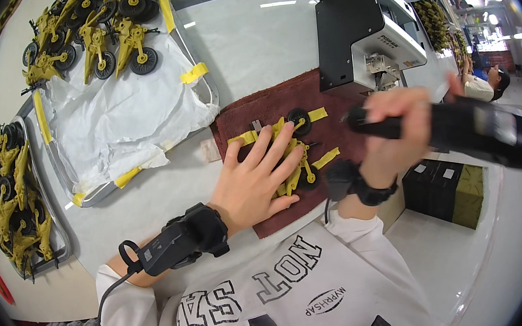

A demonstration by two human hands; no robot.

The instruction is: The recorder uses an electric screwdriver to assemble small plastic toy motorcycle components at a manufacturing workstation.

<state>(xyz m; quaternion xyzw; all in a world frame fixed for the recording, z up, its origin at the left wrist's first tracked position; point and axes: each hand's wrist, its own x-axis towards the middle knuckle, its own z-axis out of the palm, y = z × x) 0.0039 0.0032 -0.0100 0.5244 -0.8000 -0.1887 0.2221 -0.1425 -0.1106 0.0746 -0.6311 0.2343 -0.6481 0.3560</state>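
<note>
Seemingly steadying black-wheeled yellow plastic model [293,182] beneath spread left hand [253,183] — gripping black cylindrical tool [477,131] in curled right hand [405,125].

Printed matter: large outlined block capitals [288,268] and a small lettered oval emblem [325,302] on the white sweatshirt [355,274]; dark lettering [386,40] on the benchtop machine's [367,50] white side panel.
</note>
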